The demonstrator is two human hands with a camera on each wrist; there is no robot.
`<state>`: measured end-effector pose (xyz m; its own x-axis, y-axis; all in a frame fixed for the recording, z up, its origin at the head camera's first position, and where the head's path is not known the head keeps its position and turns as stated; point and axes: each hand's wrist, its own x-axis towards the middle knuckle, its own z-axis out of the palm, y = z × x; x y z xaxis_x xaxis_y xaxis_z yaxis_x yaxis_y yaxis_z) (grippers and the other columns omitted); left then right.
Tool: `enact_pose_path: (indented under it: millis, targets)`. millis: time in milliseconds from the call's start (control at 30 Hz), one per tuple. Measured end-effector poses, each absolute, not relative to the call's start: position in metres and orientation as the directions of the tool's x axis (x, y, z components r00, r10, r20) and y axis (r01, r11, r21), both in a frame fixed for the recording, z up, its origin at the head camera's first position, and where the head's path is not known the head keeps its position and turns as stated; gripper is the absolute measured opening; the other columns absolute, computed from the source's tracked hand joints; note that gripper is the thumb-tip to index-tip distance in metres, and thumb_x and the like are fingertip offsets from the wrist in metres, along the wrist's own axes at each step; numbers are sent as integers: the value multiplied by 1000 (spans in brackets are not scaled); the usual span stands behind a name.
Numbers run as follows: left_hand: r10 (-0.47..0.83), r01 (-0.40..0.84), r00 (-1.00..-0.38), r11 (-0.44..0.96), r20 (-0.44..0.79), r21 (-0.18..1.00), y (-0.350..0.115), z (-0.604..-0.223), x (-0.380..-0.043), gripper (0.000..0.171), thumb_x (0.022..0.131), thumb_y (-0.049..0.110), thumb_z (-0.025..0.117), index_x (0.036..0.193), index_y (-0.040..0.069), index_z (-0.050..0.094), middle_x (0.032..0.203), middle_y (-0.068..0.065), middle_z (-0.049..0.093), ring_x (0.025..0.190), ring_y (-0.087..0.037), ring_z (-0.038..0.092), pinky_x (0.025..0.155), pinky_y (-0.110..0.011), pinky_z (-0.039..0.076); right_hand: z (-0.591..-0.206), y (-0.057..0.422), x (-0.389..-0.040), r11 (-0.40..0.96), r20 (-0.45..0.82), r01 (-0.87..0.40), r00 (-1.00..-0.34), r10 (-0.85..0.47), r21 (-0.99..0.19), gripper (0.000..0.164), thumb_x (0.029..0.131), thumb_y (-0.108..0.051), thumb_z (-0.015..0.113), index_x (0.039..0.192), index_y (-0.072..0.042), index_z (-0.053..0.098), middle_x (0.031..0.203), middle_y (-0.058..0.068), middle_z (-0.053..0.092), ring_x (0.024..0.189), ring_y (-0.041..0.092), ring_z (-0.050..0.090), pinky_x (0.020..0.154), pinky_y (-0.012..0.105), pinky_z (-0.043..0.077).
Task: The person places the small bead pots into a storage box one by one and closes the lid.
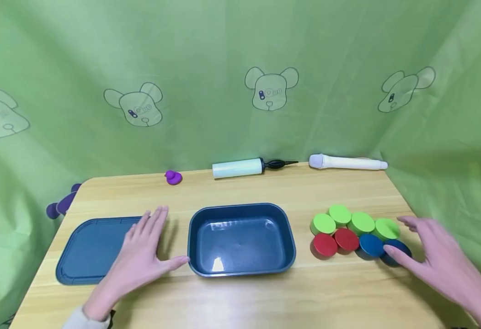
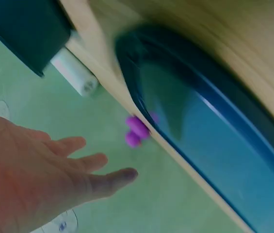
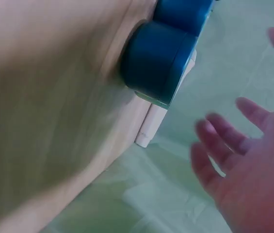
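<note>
An empty dark blue tub stands mid-table. My left hand hovers with spread fingers between it and a flat blue lid, its thumb close to the tub's left rim. On the right lies a cluster of round, flat-topped cylinders: several lime green ones behind, two red ones at front left and two dark blue ones at front right. Beside the rightmost blue cylinder is my right hand, fingers parted and apart from it in the right wrist view. Neither hand holds anything.
Along the table's back edge lie a purple rubber duck, a white hand pump with a black nozzle, and a white microphone-shaped stick. A green curtain printed with bear heads hangs behind the table.
</note>
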<state>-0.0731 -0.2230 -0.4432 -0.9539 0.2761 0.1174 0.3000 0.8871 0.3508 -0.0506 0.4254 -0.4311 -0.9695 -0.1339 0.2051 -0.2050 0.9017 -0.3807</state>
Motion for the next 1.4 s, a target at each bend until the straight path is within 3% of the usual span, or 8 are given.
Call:
enact_pose_path:
  millis: [67,133,200,500,667,833,1167,1400]
  targets:
    - [304,322,-946,863,107,389,-214,-445,-74,134,82,87,73,178,18,10,180,-13,20,162,-47,18,121,-76,19,-432,429,-46,914,164,-156,-981,-101,-373,84,93,-40,90,155,-2,49,129,25,58,114,49,57,80,58,53]
    - [329,338,-939,842,95,421,-207,-448,-76,136,80,88,74,178,20,10,180,-11,19,163,-45,17,122,-75,18,-433,432,-43,926,123,-124,-989,-85,-357,83,93,-43,89,155,-4,50,123,20,62,104,43,62,66,42,52]
    - [351,352,-932,824,87,444,-201,-450,-77,135,80,89,74,178,21,11,180,-10,20,163,-45,17,122,-75,18,-434,435,-41,930,88,-105,-993,-79,-353,83,93,-46,89,155,-6,51,121,19,64,100,41,65,62,35,50]
    - [386,356,-921,774,56,523,-194,-459,-79,125,81,88,73,177,34,16,177,-1,29,165,-39,16,115,-84,19,-447,439,-43,930,32,-122,-993,-118,-347,78,93,-48,89,150,-7,55,130,22,63,105,40,64,67,45,55]
    - [406,355,-913,747,37,562,-195,-459,-79,126,80,88,75,177,31,18,178,2,28,165,-37,16,113,-84,24,-456,440,-46,916,82,-187,-982,-169,-354,68,90,-38,93,144,-10,62,129,22,67,104,38,65,66,28,51]
    - [427,353,-904,729,13,587,-197,-459,-79,126,80,86,76,177,32,16,179,4,24,165,-34,16,115,-80,27,-464,441,-48,914,107,-232,-972,-207,-334,63,89,-26,95,140,-8,62,127,24,68,107,43,65,68,24,51]
    - [461,364,-888,702,-1,612,-197,-461,-80,133,82,82,78,178,23,9,181,-4,17,165,-35,15,119,-75,24,-458,440,-45,942,-19,-97,-994,-109,-322,71,94,-38,90,144,-1,56,123,29,67,93,36,66,64,40,54]
    - [476,384,-880,695,12,607,-195,-462,-82,129,83,83,76,178,29,7,181,-1,18,165,-35,16,119,-78,20,-450,438,-37,948,63,-79,-996,-63,-309,72,88,-33,94,141,0,57,114,33,68,83,36,66,60,38,50]
